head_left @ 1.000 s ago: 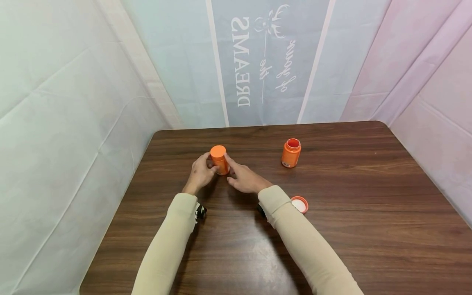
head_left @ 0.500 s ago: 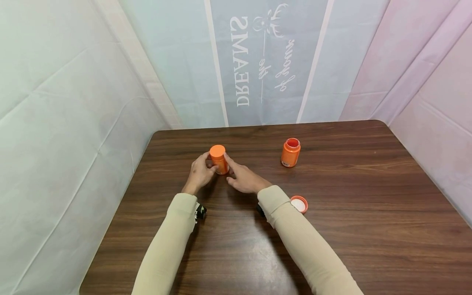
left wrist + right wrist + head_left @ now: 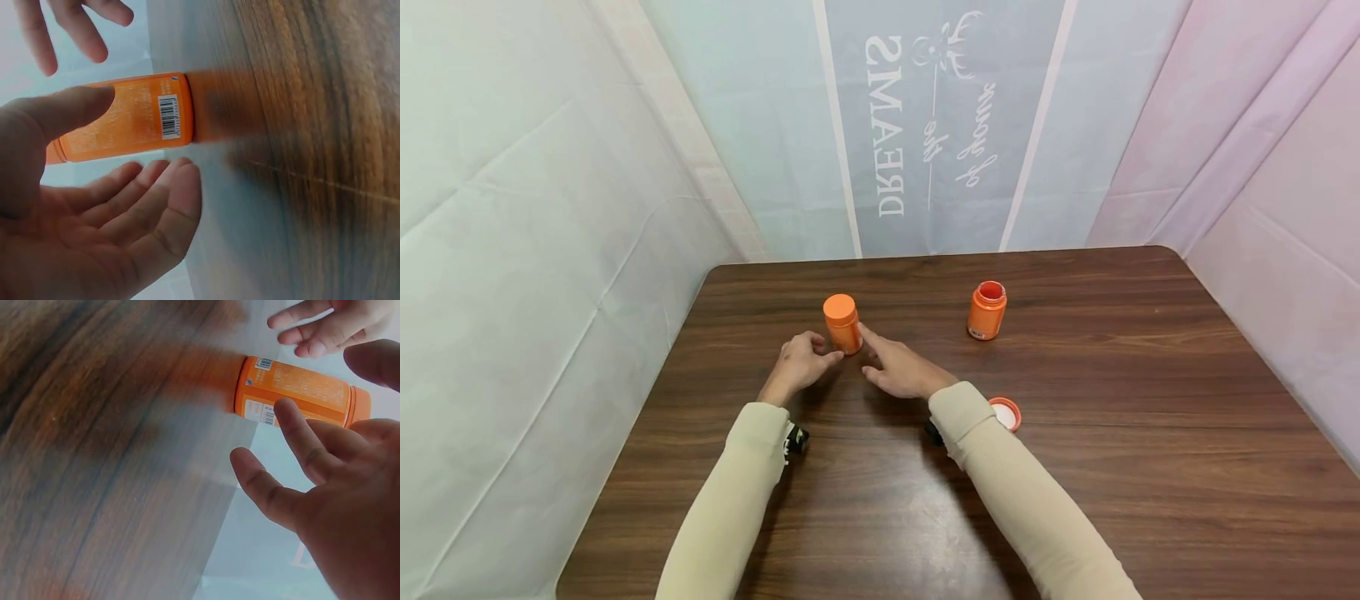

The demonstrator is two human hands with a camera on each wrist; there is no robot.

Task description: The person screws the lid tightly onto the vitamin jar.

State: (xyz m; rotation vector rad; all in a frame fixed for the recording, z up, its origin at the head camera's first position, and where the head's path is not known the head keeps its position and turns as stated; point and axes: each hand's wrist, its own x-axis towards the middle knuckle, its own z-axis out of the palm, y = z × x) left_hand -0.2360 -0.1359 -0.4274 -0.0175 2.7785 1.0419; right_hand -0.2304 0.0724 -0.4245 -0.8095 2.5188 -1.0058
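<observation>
A capped orange bottle (image 3: 842, 327) stands upright on the table, between the two hands. My left hand (image 3: 801, 362) is at its near left side, fingers spread loosely and not wrapped round it. In the left wrist view the thumb passes in front of the bottle (image 3: 131, 119), whose label carries a barcode; a gap shows below it, above the other fingers. My right hand (image 3: 901, 367) is on the bottle's right with fingers extended; whether a fingertip touches it I cannot tell. The right wrist view shows the bottle (image 3: 294, 390) beyond those loose fingers.
To the right stands a second orange bottle (image 3: 987, 312), uncapped, its red mouth facing up. Its size matches the orange-rimmed lid (image 3: 1003, 414), which lies white inside up, partly behind the right sleeve (image 3: 1000, 467). Fabric walls rise behind the wooden table (image 3: 1112, 375) and at its sides.
My left hand has let go of the capped bottle and drawn back slightly toward the near left. The right hand's fingers have eased off the cap's edge. The bottle stays standing.
</observation>
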